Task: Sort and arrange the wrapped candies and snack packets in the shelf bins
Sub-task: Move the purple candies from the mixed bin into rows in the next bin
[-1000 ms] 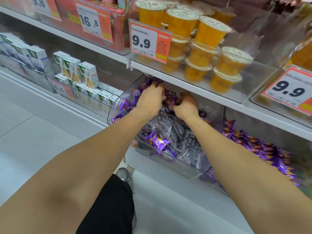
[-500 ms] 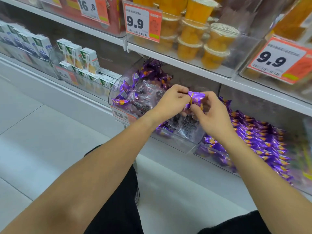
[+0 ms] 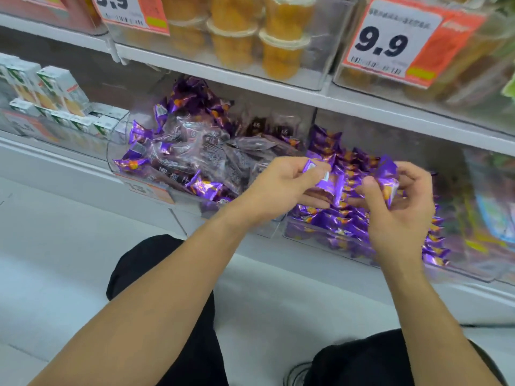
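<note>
Purple candies held in both hands above the right shelf bin.

One purple wrapped candy [image 3: 324, 178] is pinched by the left hand [image 3: 281, 188] and another [image 3: 387, 179] is gripped by the right hand [image 3: 401, 207], both over the clear right bin [image 3: 320, 238] of purple candies. Dark snack packets [image 3: 200, 154] are piled in the left bin [image 3: 178, 195] at the lower shelf's front edge.

Orange-and-white price tag [image 3: 401, 43] on the clear upper-shelf bin reads "9.9"; small print and barcode blurred. Left of it, a second price tag [image 3: 131, 9], cut by the top edge, shows "9.9". Below that one, lower-bin label [image 3: 147, 188]: digits blurred, unreadable.
</note>
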